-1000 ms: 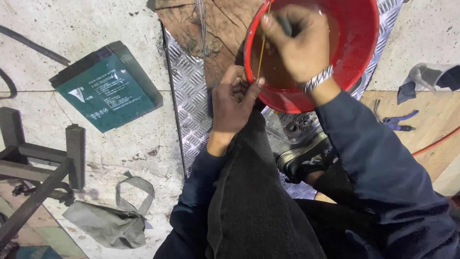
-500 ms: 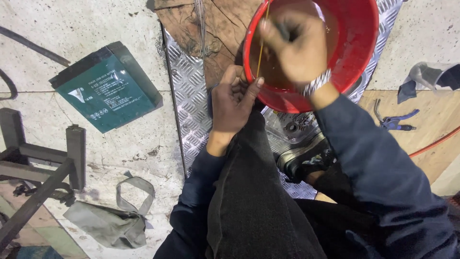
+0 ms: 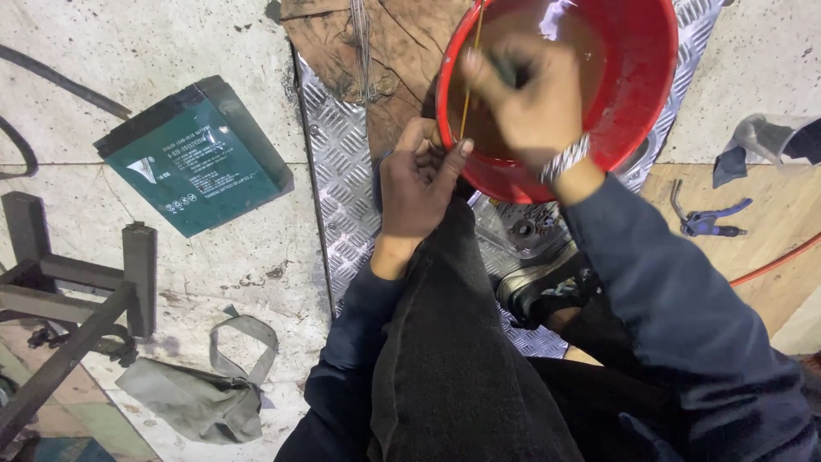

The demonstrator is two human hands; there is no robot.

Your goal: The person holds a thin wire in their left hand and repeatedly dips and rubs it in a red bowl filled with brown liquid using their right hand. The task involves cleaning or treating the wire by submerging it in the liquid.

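A red basin of murky water stands on a steel checker plate in front of me. My left hand pinches the lower end of a thin yellowish rod at the basin's near rim. Over the water, my right hand is closed around a small dark object pressed against the rod. It wears a metal bracelet at the wrist. My dark-trousered knee rises between my arms and hides the floor below the hands.
A green rectangular battery lies on the concrete floor to the left. A dark metal frame and a grey strap bag sit lower left. Blue-handled pliers and an orange cable lie at right, by a worn wooden slab.
My right hand has slid slightly down along the rod over the basin. My left hand keeps its pinch at the rim.
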